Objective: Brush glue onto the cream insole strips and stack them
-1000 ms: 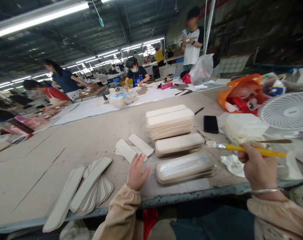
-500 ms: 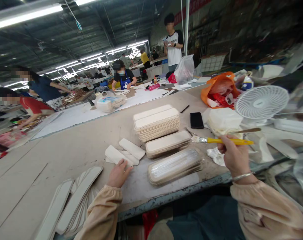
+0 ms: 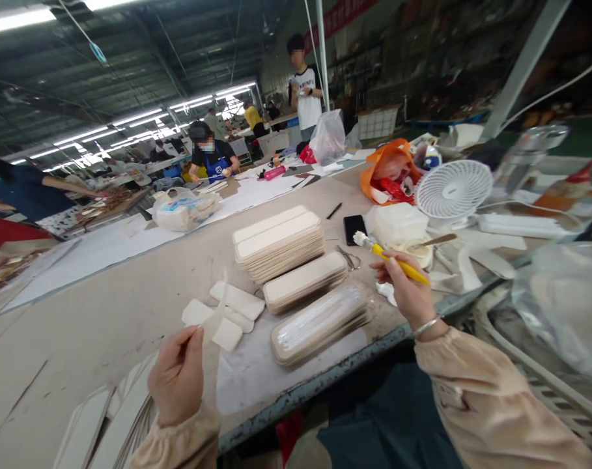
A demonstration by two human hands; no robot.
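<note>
My left hand (image 3: 178, 374) pinches the end of a thin, pale strip (image 3: 216, 317), raised above the table and seen nearly edge-on. Just behind it lie several loose cream pieces (image 3: 237, 298). My right hand (image 3: 407, 290) is closed round the yellow handle of a paintbrush (image 3: 398, 260), whose whitish bristles point up and left. Between my hands sits a low stack of rounded pieces (image 3: 320, 324), its top coated with glossy white stuff. Behind that are another low stack (image 3: 305, 280) and a taller double stack (image 3: 279, 241) of similar pieces.
Long cream strips (image 3: 124, 417) lie fanned at the lower left. Scissors (image 3: 350, 258), a black phone (image 3: 355, 230), a white tub (image 3: 400, 223), a white fan (image 3: 454, 189) and an orange bag (image 3: 388, 170) stand to the right. A co-worker (image 3: 212, 153) sits across the table.
My left hand has lifted from the loose pieces, now pinching a thin strip, and moved left and nearer. My right hand has tilted the brush bristles upward. The view has shifted right.
</note>
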